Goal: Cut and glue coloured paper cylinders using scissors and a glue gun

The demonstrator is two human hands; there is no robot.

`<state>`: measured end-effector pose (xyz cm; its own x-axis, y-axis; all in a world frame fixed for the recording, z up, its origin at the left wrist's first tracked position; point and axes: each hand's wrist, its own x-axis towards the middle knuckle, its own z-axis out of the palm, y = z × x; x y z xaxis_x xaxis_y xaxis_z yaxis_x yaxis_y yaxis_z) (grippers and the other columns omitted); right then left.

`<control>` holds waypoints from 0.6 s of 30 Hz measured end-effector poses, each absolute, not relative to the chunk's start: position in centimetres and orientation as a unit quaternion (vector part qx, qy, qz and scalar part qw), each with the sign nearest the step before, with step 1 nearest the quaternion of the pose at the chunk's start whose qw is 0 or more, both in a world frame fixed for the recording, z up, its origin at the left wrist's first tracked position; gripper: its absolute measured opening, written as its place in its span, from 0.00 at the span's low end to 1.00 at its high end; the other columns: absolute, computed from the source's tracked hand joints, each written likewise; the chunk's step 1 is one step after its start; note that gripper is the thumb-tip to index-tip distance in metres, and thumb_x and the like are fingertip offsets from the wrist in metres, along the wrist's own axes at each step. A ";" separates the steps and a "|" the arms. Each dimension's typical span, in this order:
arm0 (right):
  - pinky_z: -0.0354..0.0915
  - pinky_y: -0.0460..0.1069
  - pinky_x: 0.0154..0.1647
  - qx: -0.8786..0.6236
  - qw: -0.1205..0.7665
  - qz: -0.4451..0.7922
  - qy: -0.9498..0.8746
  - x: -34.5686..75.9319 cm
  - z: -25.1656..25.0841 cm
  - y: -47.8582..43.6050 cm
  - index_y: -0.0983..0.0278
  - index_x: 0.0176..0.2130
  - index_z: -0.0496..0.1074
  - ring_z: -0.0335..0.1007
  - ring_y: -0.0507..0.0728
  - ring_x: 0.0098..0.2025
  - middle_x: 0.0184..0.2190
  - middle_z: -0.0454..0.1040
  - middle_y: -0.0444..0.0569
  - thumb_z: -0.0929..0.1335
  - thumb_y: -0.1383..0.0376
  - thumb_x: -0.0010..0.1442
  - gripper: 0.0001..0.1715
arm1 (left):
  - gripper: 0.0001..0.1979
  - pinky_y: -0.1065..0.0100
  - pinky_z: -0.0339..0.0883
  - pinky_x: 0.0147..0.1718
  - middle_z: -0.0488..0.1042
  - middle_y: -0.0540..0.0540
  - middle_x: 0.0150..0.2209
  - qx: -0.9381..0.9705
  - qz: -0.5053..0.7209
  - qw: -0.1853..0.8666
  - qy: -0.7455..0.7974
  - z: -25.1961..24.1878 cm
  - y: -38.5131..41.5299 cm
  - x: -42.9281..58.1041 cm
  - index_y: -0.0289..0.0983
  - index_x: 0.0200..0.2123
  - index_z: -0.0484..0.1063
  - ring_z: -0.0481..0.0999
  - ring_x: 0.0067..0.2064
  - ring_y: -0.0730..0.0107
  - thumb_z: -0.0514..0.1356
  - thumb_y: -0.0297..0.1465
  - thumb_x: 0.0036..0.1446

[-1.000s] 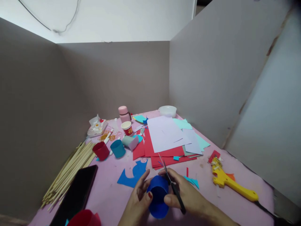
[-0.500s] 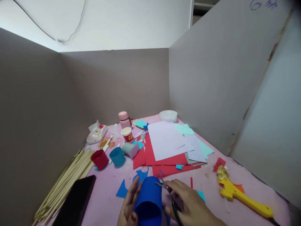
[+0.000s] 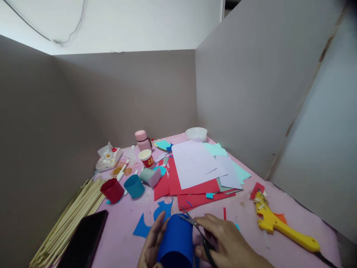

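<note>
A blue paper tube (image 3: 176, 240) stands at the near edge of the pink table (image 3: 125, 223). My left hand (image 3: 152, 243) is wrapped round its left side. My right hand (image 3: 227, 243) grips small black-handled scissors (image 3: 199, 232), whose blades touch the top right rim of the tube. A blue paper offcut (image 3: 152, 219) lies just behind the tube.
Red, white and teal paper sheets (image 3: 198, 171) are stacked mid-table. A yellow glue gun (image 3: 281, 227) lies right. Red (image 3: 112, 190), teal (image 3: 134, 186) and grey tubes stand left, beside wooden sticks (image 3: 69, 219) and a black phone (image 3: 80, 240). Grey partitions wall the table.
The blue tube has been turned from lying with its opening toward me to standing more upright. The scissors' blades have come down from pointing up to the tube's rim. The view shifted slightly.
</note>
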<state>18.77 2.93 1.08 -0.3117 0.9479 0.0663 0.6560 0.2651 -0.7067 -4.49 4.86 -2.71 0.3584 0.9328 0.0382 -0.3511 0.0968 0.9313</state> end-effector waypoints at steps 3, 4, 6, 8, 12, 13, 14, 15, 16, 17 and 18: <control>0.55 0.47 0.29 -0.535 0.244 0.284 -0.757 18.9 1.2 2.9 0.58 0.44 0.74 0.68 0.57 0.31 0.32 0.74 0.46 0.72 0.58 0.48 0.21 | 0.36 0.62 0.70 0.48 0.76 0.50 0.53 0.485 0.477 0.658 0.321 -2.7 5.1 -4.9 0.56 0.52 0.69 0.72 0.55 0.53 0.70 0.47 0.35; 0.55 0.46 0.29 -0.535 0.246 0.282 -0.758 18.9 1.2 2.9 0.58 0.43 0.74 0.68 0.57 0.31 0.31 0.74 0.46 0.72 0.58 0.48 0.20 | 0.35 0.62 0.70 0.48 0.76 0.49 0.53 0.485 0.479 0.656 0.325 -2.6 5.1 -5.0 0.56 0.52 0.70 0.71 0.56 0.52 0.70 0.47 0.35; 0.54 0.46 0.28 -0.534 0.251 0.278 -0.758 18.9 1.1 2.9 0.58 0.41 0.74 0.67 0.56 0.30 0.30 0.74 0.44 0.72 0.58 0.49 0.18 | 0.36 0.61 0.70 0.47 0.76 0.49 0.53 0.484 0.479 0.657 0.323 -2.6 5.0 -4.9 0.56 0.52 0.70 0.71 0.56 0.51 0.69 0.48 0.35; 0.54 0.45 0.28 -0.530 0.257 0.277 -0.759 19.0 1.0 2.8 0.59 0.38 0.74 0.66 0.55 0.29 0.29 0.73 0.43 0.71 0.57 0.50 0.14 | 0.36 0.61 0.70 0.47 0.75 0.48 0.54 0.489 0.475 0.659 0.317 -2.6 5.0 -5.0 0.56 0.52 0.69 0.71 0.56 0.49 0.69 0.49 0.34; 0.53 0.44 0.28 -0.521 0.270 0.284 -0.759 19.1 0.9 2.9 0.60 0.34 0.74 0.64 0.53 0.28 0.27 0.72 0.41 0.72 0.59 0.50 0.11 | 0.39 0.61 0.69 0.49 0.74 0.45 0.56 0.500 0.481 0.640 0.330 -3.1 5.3 -5.5 0.53 0.53 0.69 0.67 0.58 0.47 0.68 0.51 0.34; 0.52 0.44 0.27 -0.519 0.273 0.286 -0.758 19.1 0.9 2.9 0.60 0.34 0.74 0.63 0.52 0.27 0.26 0.72 0.41 0.72 0.59 0.49 0.10 | 0.40 0.60 0.69 0.49 0.74 0.44 0.55 0.498 0.483 0.637 0.337 -3.2 5.4 -5.6 0.52 0.54 0.69 0.67 0.59 0.47 0.68 0.51 0.33; 0.52 0.44 0.27 -0.517 0.275 0.290 -0.757 19.1 0.9 2.9 0.60 0.33 0.74 0.62 0.52 0.27 0.25 0.71 0.40 0.73 0.59 0.49 0.10 | 0.40 0.60 0.69 0.48 0.74 0.43 0.55 0.494 0.483 0.636 0.344 -3.3 5.5 -5.7 0.51 0.54 0.68 0.67 0.59 0.46 0.69 0.50 0.33; 0.51 0.44 0.26 -0.515 0.279 0.294 -0.755 19.1 0.9 3.0 0.61 0.32 0.74 0.61 0.52 0.26 0.25 0.70 0.40 0.73 0.59 0.49 0.10 | 0.41 0.59 0.69 0.48 0.75 0.43 0.54 0.491 0.481 0.637 0.349 -3.3 5.5 -5.8 0.51 0.54 0.69 0.67 0.58 0.45 0.69 0.50 0.32; 0.51 0.44 0.26 -0.515 0.284 0.298 -0.752 19.1 0.8 3.0 0.61 0.31 0.74 0.60 0.51 0.26 0.24 0.69 0.40 0.73 0.59 0.49 0.09 | 0.41 0.59 0.69 0.48 0.75 0.43 0.54 0.489 0.478 0.638 0.353 -3.4 5.5 -5.8 0.51 0.54 0.69 0.67 0.58 0.44 0.70 0.50 0.31; 0.50 0.44 0.26 -0.512 0.288 0.305 -0.749 19.1 0.7 3.0 0.61 0.31 0.74 0.59 0.51 0.25 0.23 0.68 0.39 0.72 0.59 0.49 0.09 | 0.42 0.59 0.69 0.48 0.75 0.42 0.54 0.489 0.476 0.637 0.358 -3.3 5.5 -5.8 0.50 0.54 0.69 0.67 0.58 0.43 0.70 0.50 0.31; 0.50 0.44 0.26 -0.511 0.292 0.312 -0.746 19.1 0.6 3.1 0.61 0.31 0.75 0.58 0.51 0.25 0.22 0.67 0.39 0.72 0.58 0.50 0.10 | 0.42 0.59 0.69 0.49 0.74 0.41 0.54 0.492 0.474 0.634 0.362 -3.3 5.4 -5.7 0.50 0.54 0.69 0.67 0.58 0.43 0.69 0.50 0.31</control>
<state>19.14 3.10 0.60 -0.3075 0.9445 0.1158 0.5805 0.2826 -0.7636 -5.75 5.36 -3.26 0.2891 0.9573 0.0079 -0.2456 0.0662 0.9671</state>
